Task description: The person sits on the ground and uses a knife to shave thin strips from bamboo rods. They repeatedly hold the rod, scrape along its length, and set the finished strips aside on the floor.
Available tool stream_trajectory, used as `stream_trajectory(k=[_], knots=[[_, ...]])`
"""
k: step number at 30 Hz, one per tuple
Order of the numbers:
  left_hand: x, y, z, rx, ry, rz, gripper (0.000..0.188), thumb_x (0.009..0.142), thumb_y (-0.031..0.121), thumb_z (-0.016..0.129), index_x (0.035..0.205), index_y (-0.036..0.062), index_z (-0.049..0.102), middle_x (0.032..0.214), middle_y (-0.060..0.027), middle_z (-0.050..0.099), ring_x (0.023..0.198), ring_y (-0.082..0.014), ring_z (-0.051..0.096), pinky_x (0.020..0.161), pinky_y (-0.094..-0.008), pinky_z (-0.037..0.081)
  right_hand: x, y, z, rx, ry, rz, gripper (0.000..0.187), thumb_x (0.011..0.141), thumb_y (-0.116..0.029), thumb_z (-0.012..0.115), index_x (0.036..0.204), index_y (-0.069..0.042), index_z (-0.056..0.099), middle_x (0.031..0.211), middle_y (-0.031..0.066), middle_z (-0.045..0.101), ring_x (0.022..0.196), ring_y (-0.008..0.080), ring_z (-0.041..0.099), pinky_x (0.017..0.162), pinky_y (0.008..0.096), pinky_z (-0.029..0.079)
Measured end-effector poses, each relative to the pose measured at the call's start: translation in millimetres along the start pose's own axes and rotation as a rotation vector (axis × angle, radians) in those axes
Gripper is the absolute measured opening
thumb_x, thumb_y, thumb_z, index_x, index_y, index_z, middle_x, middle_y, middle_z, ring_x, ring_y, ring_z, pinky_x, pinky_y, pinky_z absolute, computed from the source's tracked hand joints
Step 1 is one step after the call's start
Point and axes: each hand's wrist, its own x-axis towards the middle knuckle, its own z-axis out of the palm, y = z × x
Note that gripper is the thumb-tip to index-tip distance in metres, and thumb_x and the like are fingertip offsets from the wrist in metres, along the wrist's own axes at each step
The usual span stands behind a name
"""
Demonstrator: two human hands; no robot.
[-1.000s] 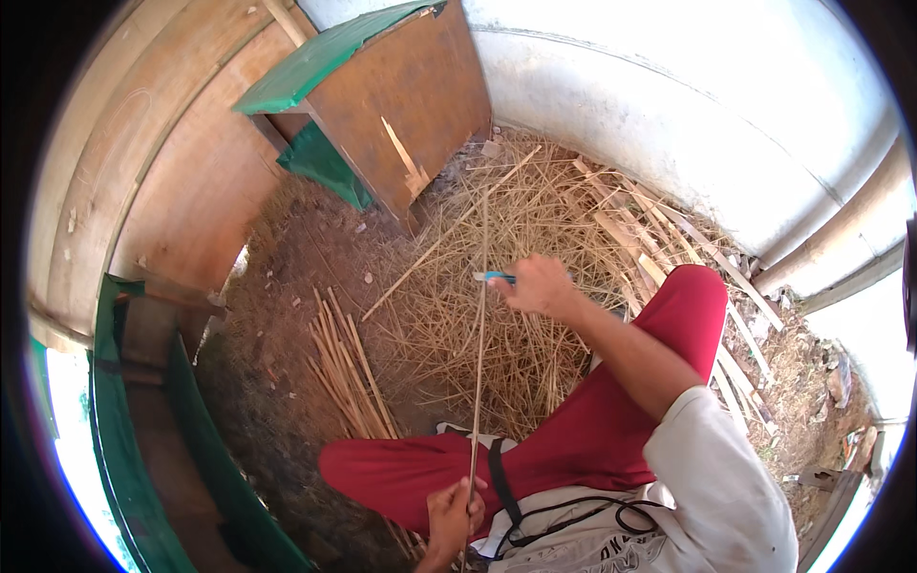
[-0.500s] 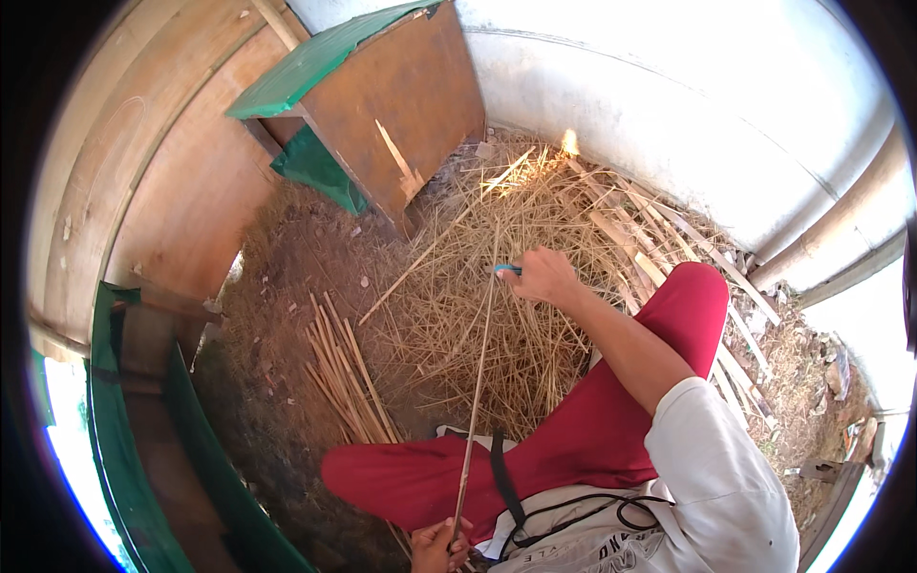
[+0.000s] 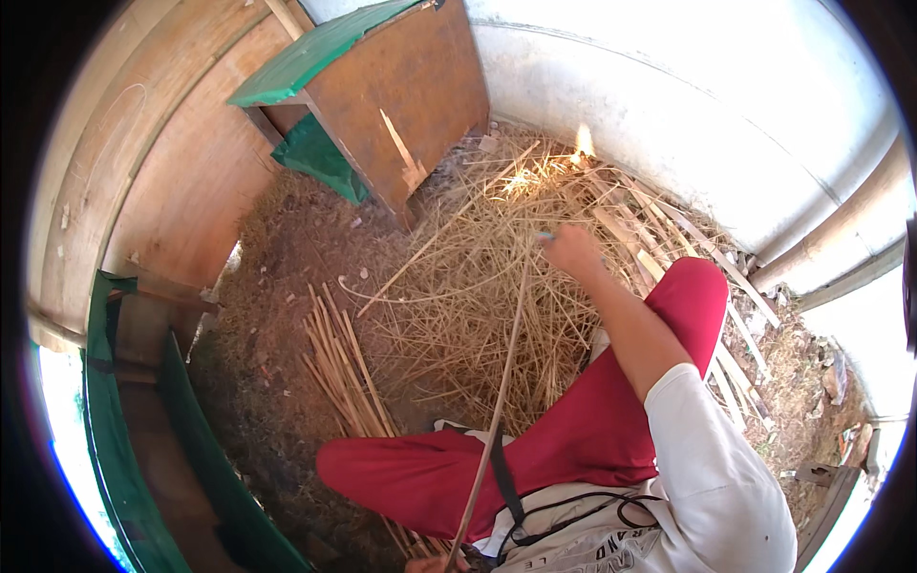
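Observation:
A long thin bamboo strip (image 3: 494,420) slants across my lap and out over a heap of shavings. Its near end is in my left hand (image 3: 432,564), closed around it and partly cut off by the lower edge. My right hand (image 3: 573,252), arm stretched out, is closed on a small blue knife (image 3: 545,235) at the strip's far end; the blade does not show clearly. A thin pale shaving (image 3: 368,299) curls in the air left of the strip. Beyond my left knee lies a bunch of cut bamboo strips (image 3: 342,368).
Straw-like shavings (image 3: 468,344) cover the ground before me. A wooden box with a green cover (image 3: 401,105) stands at the back. Split bamboo pieces (image 3: 659,229) lie on the right, and a green-edged wooden structure (image 3: 143,439) stands at left. Pale walls enclose the space.
My right hand with the knife has moved farther out and right along the strip. My left hand has dropped toward the lower edge, and a curled shaving has appeared.

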Motion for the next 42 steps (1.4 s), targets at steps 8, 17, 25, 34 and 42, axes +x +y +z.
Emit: stream_trajectory(k=[8, 17, 25, 34, 42], knots=[[-7, -13, -14, 0.072, 0.011, 0.01, 0.024, 0.101, 0.015, 0.057, 0.112, -0.005, 0.062, 0.075, -0.0094, 0.063, 0.061, -0.0189, 0.061, 0.054, -0.0309, 0.048, -1, 13, 9, -0.283, -0.233, -0.008, 0.048, 0.089, -0.043, 0.066, 0.108, 0.001, 0.067, 0.114, 0.0245, 0.068, 0.108, 0.0386, 0.066, 0.093, 0.0485, 0.051], [18, -8, -12, 0.147, -0.057, 0.09, 0.025, 0.099, 0.015, 0.059, 0.115, -0.0043, 0.062, 0.079, -0.0123, 0.069, 0.068, -0.0227, 0.067, 0.06, -0.033, 0.054, -30, -40, -40, -0.176, -0.039, -0.094, 0.046, 0.09, -0.047, 0.066, 0.092, -0.001, 0.071, 0.095, 0.0184, 0.072, 0.093, 0.0341, 0.071, 0.08, 0.0436, 0.056], [12, 25, -9, 0.073, -0.165, 0.102, 0.026, 0.097, 0.012, 0.062, 0.117, -0.0043, 0.062, 0.081, -0.0142, 0.071, 0.071, -0.0255, 0.071, 0.062, -0.0357, 0.058, -72, -60, -106, -0.219, -0.165, -0.172, 0.06, 0.091, -0.059, 0.062, 0.075, -0.002, 0.069, 0.069, 0.0116, 0.068, 0.07, 0.0294, 0.07, 0.066, 0.0431, 0.055], [25, 34, -14, 0.084, 0.001, 0.214, 0.029, 0.097, 0.021, 0.065, 0.116, -0.0012, 0.067, 0.079, -0.0105, 0.071, 0.068, -0.0218, 0.071, 0.058, -0.0359, 0.059, -72, -61, -88, -0.188, 0.246, -0.408, 0.064, 0.091, -0.065, 0.056, 0.078, -0.005, 0.07, 0.059, 0.0117, 0.063, 0.057, 0.028, 0.067, 0.051, 0.0403, 0.052], [24, 34, -9, 0.249, 0.176, 0.279, 0.035, 0.097, 0.031, 0.067, 0.114, 0.0005, 0.07, 0.077, -0.0045, 0.07, 0.064, -0.0123, 0.067, 0.056, -0.0294, 0.056, -84, -69, -89, -0.033, 0.479, -0.686, 0.066, 0.079, -0.074, 0.065, 0.074, -0.008, 0.071, 0.046, 0.004, 0.054, 0.038, 0.0203, 0.054, 0.039, 0.0355, 0.042]])
